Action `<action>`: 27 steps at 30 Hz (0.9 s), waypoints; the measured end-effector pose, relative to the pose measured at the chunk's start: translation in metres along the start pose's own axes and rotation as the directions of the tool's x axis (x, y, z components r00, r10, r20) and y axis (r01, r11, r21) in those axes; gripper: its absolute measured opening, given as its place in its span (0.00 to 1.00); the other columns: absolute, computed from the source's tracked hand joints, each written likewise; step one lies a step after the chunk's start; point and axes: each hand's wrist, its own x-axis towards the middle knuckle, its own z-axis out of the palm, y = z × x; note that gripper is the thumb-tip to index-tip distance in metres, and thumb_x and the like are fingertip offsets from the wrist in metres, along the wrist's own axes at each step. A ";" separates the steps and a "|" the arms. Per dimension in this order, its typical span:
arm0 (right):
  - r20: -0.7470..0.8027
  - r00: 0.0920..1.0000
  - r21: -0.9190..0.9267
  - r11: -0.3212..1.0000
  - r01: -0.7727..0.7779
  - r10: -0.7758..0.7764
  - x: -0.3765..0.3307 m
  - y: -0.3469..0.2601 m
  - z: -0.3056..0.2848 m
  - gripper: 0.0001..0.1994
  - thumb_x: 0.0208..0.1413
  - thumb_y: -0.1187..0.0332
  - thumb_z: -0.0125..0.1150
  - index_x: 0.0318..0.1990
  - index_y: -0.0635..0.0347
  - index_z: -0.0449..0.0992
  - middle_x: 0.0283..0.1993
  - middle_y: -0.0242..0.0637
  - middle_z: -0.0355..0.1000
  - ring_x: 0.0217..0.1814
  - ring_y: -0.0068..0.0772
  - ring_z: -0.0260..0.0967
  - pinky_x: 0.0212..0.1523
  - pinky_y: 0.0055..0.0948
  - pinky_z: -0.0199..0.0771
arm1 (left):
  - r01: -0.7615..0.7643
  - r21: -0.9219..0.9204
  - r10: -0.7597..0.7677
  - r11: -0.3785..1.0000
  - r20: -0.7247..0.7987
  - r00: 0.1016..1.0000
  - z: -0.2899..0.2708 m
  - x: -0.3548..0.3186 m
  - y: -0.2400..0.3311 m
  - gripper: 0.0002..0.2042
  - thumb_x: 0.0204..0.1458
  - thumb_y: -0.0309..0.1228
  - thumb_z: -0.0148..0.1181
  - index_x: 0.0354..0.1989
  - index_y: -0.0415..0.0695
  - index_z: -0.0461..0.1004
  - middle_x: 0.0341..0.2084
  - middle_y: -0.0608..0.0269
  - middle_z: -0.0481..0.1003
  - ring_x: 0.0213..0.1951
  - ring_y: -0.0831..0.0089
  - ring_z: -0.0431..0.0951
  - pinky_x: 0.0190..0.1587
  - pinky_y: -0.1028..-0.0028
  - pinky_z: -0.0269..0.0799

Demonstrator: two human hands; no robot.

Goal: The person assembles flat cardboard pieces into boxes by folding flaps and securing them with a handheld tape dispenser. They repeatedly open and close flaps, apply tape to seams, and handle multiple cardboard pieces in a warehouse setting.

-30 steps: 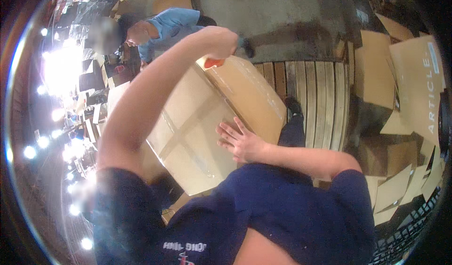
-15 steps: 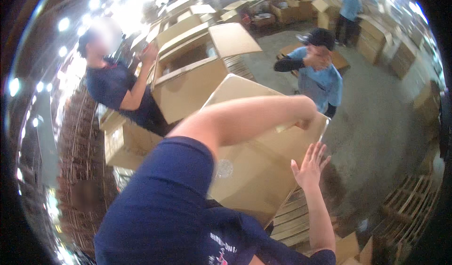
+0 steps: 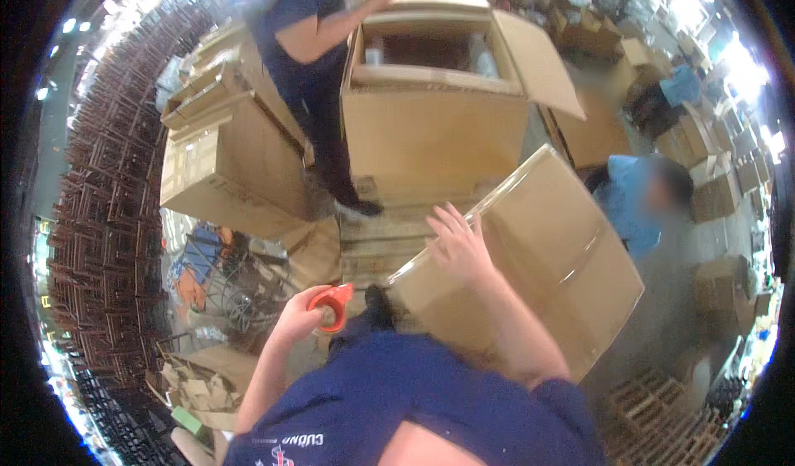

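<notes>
Tape dispenser (image 3: 339,298), orange-red, ring-shaped, in curled left hand (image 3: 299,317); right hand (image 3: 460,246) spread, empty, over taped tan carton (image 3: 559,255)

A large tan cardboard box (image 3: 546,234) fills the area right of the frame's center, closed and set at an angle, one corner pointing toward the top of the frame and another toward the right edge. A glossy strip, apparently clear tape, runs along its upper-left edge; light glints off the right-hand edge and a short streak on its broad face, where shadow darkens the middle. Left of center, lower in the frame, an orange-red tape dispenser (image 3: 340,300) is held aloft, apart from the box, its round opening showing and a tab jutting toward the upper right.
</notes>
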 end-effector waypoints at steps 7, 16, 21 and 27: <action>0.556 0.789 -0.324 0.942 -0.086 0.263 0.063 0.012 0.007 0.26 0.68 0.50 0.54 0.32 0.60 0.91 0.36 0.56 0.86 0.45 0.60 0.86 0.62 0.57 0.80 | 0.155 0.548 -0.131 0.822 -0.083 0.988 -0.094 -0.009 -0.098 0.21 0.62 0.34 0.60 0.63 0.56 0.88 0.51 0.42 0.85 0.55 0.40 0.86 0.61 0.49 0.82; 0.579 0.450 -0.533 0.733 -0.423 0.680 0.088 0.047 -0.030 0.22 0.65 0.47 0.65 0.45 0.55 0.94 0.49 0.47 0.91 0.57 0.52 0.89 0.67 0.56 0.83 | -0.009 0.476 -0.059 0.879 0.128 0.990 -0.146 0.148 -0.042 0.27 0.56 0.35 0.61 0.66 0.50 0.85 0.53 0.41 0.85 0.63 0.41 0.82 0.65 0.48 0.79; 0.655 0.588 -0.369 0.880 -0.299 0.474 0.140 0.039 -0.007 0.24 0.74 0.46 0.58 0.48 0.56 0.93 0.49 0.45 0.89 0.62 0.52 0.86 0.77 0.66 0.67 | -0.086 0.611 0.078 0.787 0.040 0.996 -0.200 0.256 0.022 0.29 0.56 0.26 0.57 0.70 0.50 0.81 0.56 0.45 0.82 0.62 0.40 0.81 0.65 0.49 0.78; 0.442 0.811 0.157 0.857 -0.491 0.384 0.212 0.010 0.059 0.22 0.74 0.49 0.58 0.56 0.55 0.89 0.53 0.50 0.88 0.62 0.57 0.84 0.72 0.61 0.75 | -0.301 0.498 0.340 0.813 0.013 0.940 -0.267 0.345 0.073 0.28 0.56 0.21 0.57 0.68 0.46 0.81 0.58 0.45 0.81 0.64 0.42 0.80 0.67 0.52 0.76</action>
